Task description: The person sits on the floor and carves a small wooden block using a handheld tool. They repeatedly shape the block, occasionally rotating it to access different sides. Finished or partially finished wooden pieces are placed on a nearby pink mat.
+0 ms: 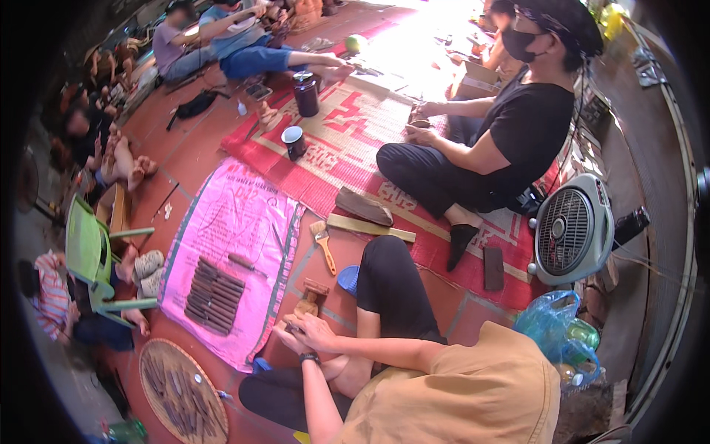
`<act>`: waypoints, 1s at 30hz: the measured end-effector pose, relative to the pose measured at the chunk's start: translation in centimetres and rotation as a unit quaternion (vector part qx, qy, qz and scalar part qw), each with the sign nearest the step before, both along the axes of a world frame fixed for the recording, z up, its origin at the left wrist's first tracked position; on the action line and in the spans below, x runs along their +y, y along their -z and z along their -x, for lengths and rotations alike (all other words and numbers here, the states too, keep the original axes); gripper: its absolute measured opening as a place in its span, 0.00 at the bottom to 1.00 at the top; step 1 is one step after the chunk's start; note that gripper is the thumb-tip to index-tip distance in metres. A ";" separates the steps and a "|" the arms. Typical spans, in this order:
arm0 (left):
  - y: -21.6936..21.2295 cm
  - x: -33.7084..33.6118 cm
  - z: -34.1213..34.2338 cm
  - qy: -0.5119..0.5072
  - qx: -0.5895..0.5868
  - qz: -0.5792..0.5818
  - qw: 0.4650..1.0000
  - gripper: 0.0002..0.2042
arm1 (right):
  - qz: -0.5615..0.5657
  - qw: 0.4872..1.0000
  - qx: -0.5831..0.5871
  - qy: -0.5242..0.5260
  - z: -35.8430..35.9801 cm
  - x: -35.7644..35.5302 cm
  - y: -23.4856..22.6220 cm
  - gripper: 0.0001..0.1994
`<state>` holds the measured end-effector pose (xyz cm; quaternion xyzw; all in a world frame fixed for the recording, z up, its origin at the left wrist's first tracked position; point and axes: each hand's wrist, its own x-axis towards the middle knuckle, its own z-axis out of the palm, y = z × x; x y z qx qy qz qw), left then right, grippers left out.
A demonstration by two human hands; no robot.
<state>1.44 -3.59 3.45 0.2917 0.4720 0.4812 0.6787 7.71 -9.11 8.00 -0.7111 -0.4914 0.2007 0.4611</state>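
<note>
My left hand [291, 341], with a black watch on its wrist, and my right hand [318, 334] meet over my folded legs. Both are closed round a small dark brown piece [295, 328], mostly hidden by the fingers; its kind does not show. Just beyond them a brown wooden block [313, 290] stands on the tiles. To the left, a pink printed sack [240, 196] bears a tight row of dark brown rods [214, 296] and a thin tool with a dark handle [240, 261]. A flat paintbrush [323, 244] with an orange handle lies ahead.
At the near left is a round woven tray [151, 354] of dark sticks. Wood pieces [364, 206] lie by a red mat [344, 185] with a mug [293, 140]. A masked person [510, 126] sits ahead right, near a grey fan [571, 229]. A green chair [90, 237] stands left.
</note>
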 end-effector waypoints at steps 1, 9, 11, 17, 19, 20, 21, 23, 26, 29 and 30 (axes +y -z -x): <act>-0.9 -0.1 -0.1 0.008 -0.003 0.023 1.000 0.25 | -0.005 1.000 -0.002 -0.002 0.1 -0.3 -0.2 0.13; -0.5 0.2 0.9 0.010 0.023 0.048 0.999 0.28 | 0.066 0.997 -0.033 0.015 0.7 2.4 -1.0 0.11; -0.4 0.1 0.9 0.002 0.029 0.043 0.999 0.29 | 0.055 0.997 -0.045 0.039 1.0 3.0 -1.7 0.09; 1.7 0.4 1.8 0.016 0.043 0.040 0.998 0.32 | 0.047 0.998 -0.028 -0.009 0.4 -0.5 -0.4 0.15; 1.9 0.6 1.6 0.019 -0.017 0.101 0.995 0.32 | 0.046 0.999 -0.022 -0.005 0.2 -0.4 -0.7 0.13; 1.9 0.5 1.8 0.026 -0.025 0.094 0.995 0.32 | 0.042 0.999 -0.025 0.003 0.3 0.4 -0.7 0.11; 1.9 0.5 1.4 0.035 -0.030 0.090 0.995 0.32 | 0.039 0.999 -0.026 0.013 0.2 1.3 -0.3 0.10; 1.3 0.6 1.4 0.037 -0.032 0.073 0.996 0.32 | 0.047 0.998 -0.041 0.007 0.3 3.4 -0.3 0.11; 1.0 0.3 1.6 0.043 -0.033 0.064 0.997 0.33 | 0.033 0.998 -0.050 0.015 0.9 4.6 -0.7 0.13; 1.4 0.6 1.8 0.054 -0.048 0.059 0.996 0.33 | 0.049 0.997 -0.063 -0.021 0.4 3.2 0.5 0.13; 1.6 0.5 1.9 0.059 -0.059 0.055 0.995 0.33 | 0.046 0.997 -0.056 -0.015 0.4 2.3 0.5 0.14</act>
